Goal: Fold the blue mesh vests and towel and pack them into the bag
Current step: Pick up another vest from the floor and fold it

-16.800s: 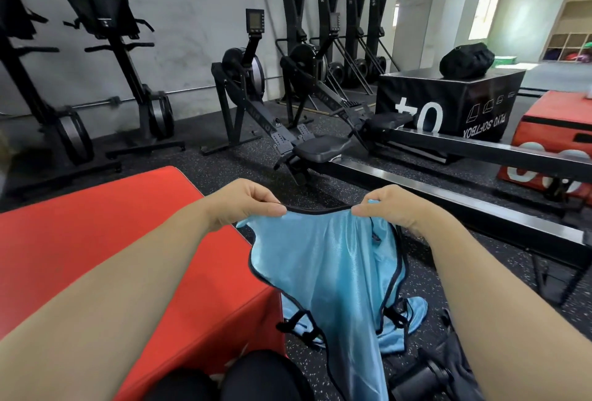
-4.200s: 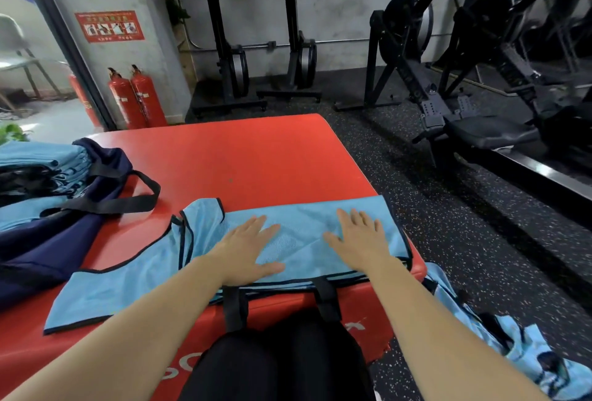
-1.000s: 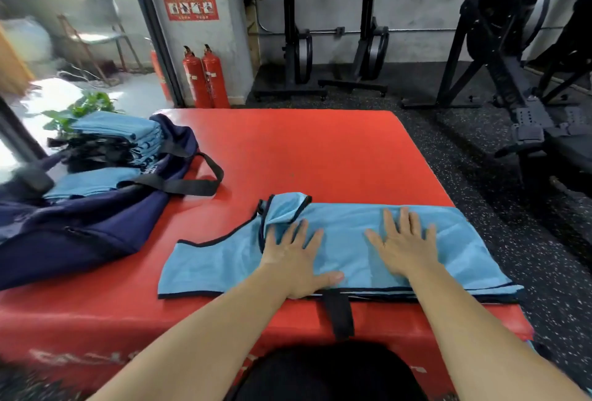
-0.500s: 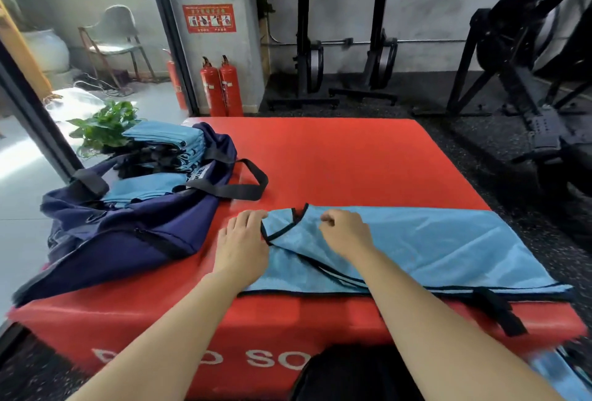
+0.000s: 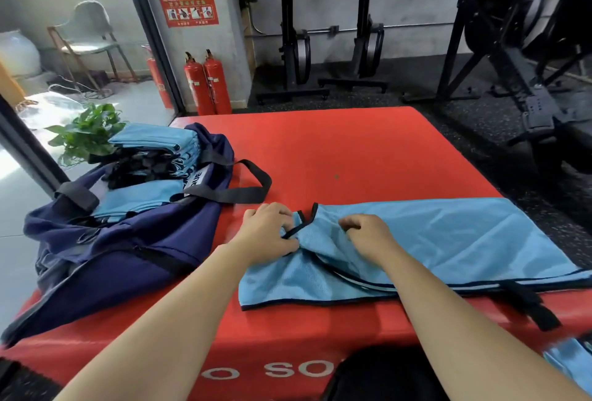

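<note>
Filling mid-frame, a large red padded box [image 5: 352, 150] is seen, with an open navy blue fabric duffel bag [image 5: 128, 240] lying at its left, folded light blue vests [image 5: 153, 141] stacked in it. A light blue mesh vest with black trim [image 5: 464, 240] is spread along the near edge, lower right. Its left end is bunched between both hands: pinched by the left hand [image 5: 266, 233], gripped under the curled fingers of the right hand [image 5: 368, 232], just beside it.

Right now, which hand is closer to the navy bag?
Left. The left hand pinches the blue vest at its end beside the navy bag, close to its strap; the right hand grips the vest farther along, away from the bag.
</note>
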